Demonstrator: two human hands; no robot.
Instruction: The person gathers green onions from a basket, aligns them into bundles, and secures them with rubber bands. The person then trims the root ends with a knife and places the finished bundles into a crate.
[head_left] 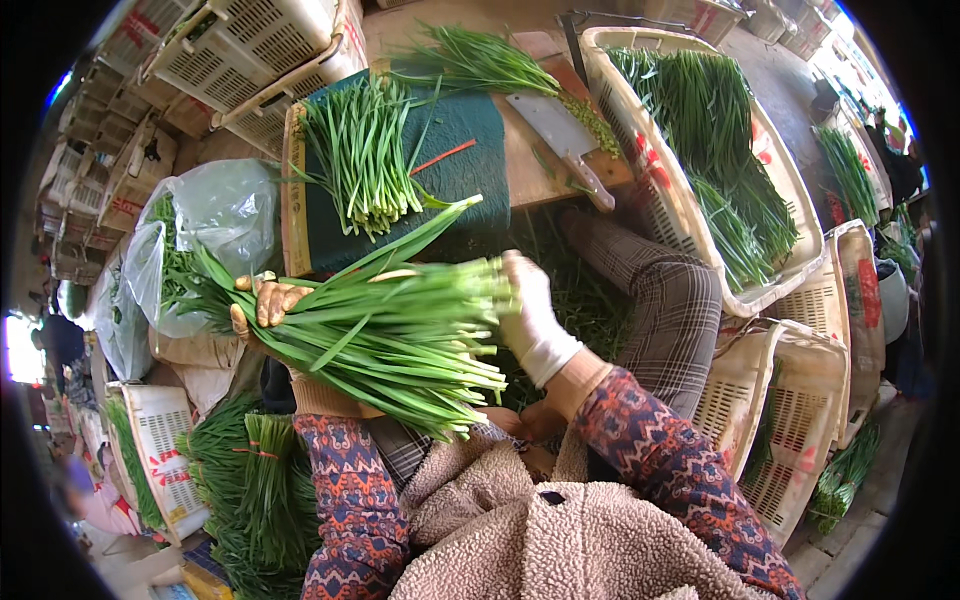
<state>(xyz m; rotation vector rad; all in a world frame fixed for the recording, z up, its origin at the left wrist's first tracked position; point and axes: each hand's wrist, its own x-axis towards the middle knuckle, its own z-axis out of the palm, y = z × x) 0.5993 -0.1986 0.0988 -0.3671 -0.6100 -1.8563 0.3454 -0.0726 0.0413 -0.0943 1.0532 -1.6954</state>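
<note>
A large loose bunch of garlic chives [380, 320] lies across my lap, its pale stem ends to the right. My left hand [270, 300], in a stained glove, is closed around the leafy part. Against the stem ends is my right hand [535, 315] in a white glove; motion smears its fingers, so I cannot tell their grip. Beyond, a smaller pile of garlic chives [365, 155] rests on a dark green cloth [465, 190] over a wooden board [530, 170]. Beside that pile lies a thin red strip [443, 157].
A cleaver [560, 130] lies on the board, handle toward me. At right stands a white crate [650, 190] of chives. A clear plastic bag [230, 210] is at left, near tied chive bundles [265, 470]. Stacked crates [250, 50] rise at far left.
</note>
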